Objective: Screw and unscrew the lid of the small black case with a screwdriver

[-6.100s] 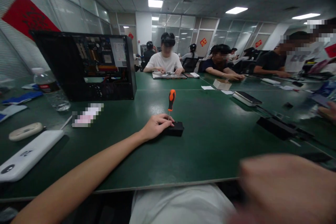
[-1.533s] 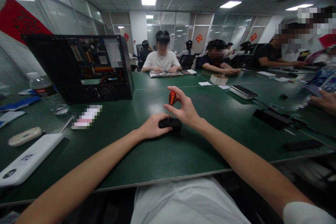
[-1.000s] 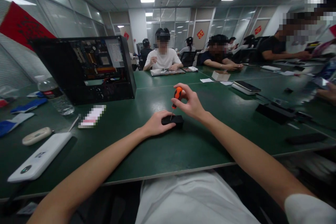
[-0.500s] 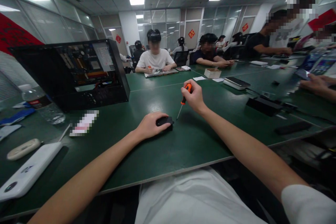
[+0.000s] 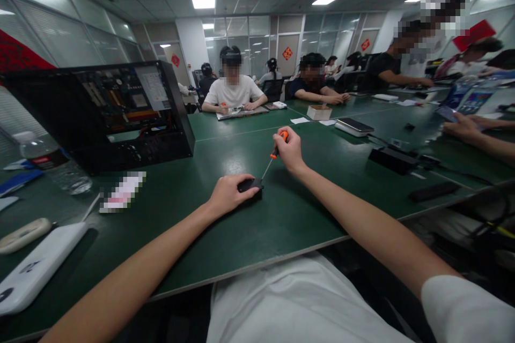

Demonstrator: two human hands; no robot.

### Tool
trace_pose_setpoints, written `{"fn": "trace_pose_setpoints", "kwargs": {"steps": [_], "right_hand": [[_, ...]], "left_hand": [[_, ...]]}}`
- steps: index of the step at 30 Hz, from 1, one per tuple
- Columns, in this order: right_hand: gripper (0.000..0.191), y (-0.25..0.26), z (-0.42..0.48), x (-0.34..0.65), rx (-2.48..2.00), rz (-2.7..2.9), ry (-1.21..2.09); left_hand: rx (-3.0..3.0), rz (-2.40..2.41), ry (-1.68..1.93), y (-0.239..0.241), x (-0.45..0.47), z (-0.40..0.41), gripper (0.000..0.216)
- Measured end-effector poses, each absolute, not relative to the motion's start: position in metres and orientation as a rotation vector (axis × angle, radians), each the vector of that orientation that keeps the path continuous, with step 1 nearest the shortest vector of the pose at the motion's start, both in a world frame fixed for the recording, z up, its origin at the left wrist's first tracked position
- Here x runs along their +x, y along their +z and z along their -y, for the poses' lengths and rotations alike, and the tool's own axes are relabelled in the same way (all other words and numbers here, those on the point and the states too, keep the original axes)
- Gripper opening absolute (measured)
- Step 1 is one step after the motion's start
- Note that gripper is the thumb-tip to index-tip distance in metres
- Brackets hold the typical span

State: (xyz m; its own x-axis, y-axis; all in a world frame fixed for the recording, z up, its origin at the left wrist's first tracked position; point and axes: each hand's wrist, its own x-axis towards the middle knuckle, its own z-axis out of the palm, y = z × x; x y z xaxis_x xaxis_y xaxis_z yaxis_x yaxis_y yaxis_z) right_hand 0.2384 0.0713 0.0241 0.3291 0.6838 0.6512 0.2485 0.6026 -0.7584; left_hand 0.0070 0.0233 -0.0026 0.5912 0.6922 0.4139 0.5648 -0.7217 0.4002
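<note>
My left hand [image 5: 232, 193] rests on the green table, its thumb and fingers closed around a small black box-like part [image 5: 250, 186]. What kind of part it is I cannot make out. In my right hand [image 5: 290, 149] is a screwdriver [image 5: 274, 153] with an orange and black handle, gripped from above. Its thin shaft slants down to the left. The tip is at the right end of the black part; whether it sits in a screw is too small to tell.
An opened computer case [image 5: 177, 112] stands at the left, beside a plastic bottle [image 5: 56, 163]. A white power bank-like device [image 5: 44, 268] lies near left. Toward the right are a black box [image 5: 392, 161], cables and a small cardboard box [image 5: 319, 112]. Other people sit around the table.
My right hand has moved left and slightly down, bringing the screwdriver's tip from beside the black part onto its right end. My left hand keeps its hold. The whole view has shifted slightly.
</note>
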Motion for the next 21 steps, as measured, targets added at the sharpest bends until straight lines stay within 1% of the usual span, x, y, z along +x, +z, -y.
{"fn": "trace_pose_setpoints", "kwargs": {"steps": [13, 21], "right_hand": [[0.017, 0.017, -0.077, 0.238, -0.962, 1.182, 0.455], [0.009, -0.005, -0.093, 0.235, -1.166, 1.080, 0.713]], "left_hand": [[2.600, -1.072, 0.854, -0.001, 0.009, -0.019, 0.036], [2.602, -1.093, 0.852, -0.002, 0.010, -0.018, 0.038]]}}
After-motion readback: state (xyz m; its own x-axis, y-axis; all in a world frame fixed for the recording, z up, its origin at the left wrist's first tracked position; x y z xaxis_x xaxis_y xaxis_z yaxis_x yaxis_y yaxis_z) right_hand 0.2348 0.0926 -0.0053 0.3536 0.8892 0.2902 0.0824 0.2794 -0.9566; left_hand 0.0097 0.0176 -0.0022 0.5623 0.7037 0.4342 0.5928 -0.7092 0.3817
